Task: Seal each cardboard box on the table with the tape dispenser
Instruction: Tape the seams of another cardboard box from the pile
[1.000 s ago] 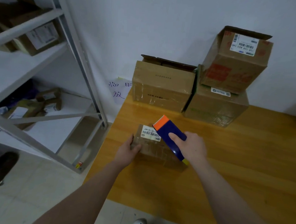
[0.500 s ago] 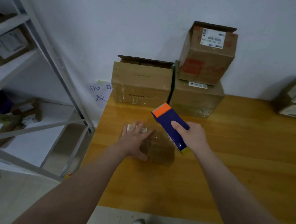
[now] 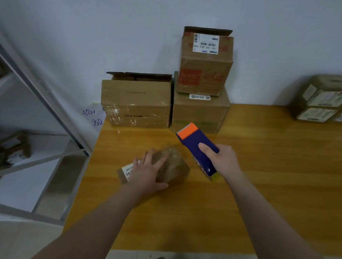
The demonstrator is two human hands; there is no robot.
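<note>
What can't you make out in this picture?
Head view only:
1. Small box: blurred, partly covered by the left hand; its seam is unreadable.
2. Tape dispenser: tape roll hidden by its casing and the right hand.
3. Boxes at right: cut off by the frame edge.

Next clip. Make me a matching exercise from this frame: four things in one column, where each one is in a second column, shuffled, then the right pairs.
Column 1
1. tape dispenser
2. small box
3. red-printed box
4. open-flap box

Column 2
a. stacked on a larger box against the wall
b. gripped by the right hand
c. standing directly on the table, back left
d. gripped by the left hand

Pairs: 1-b, 2-d, 3-a, 4-c
</note>
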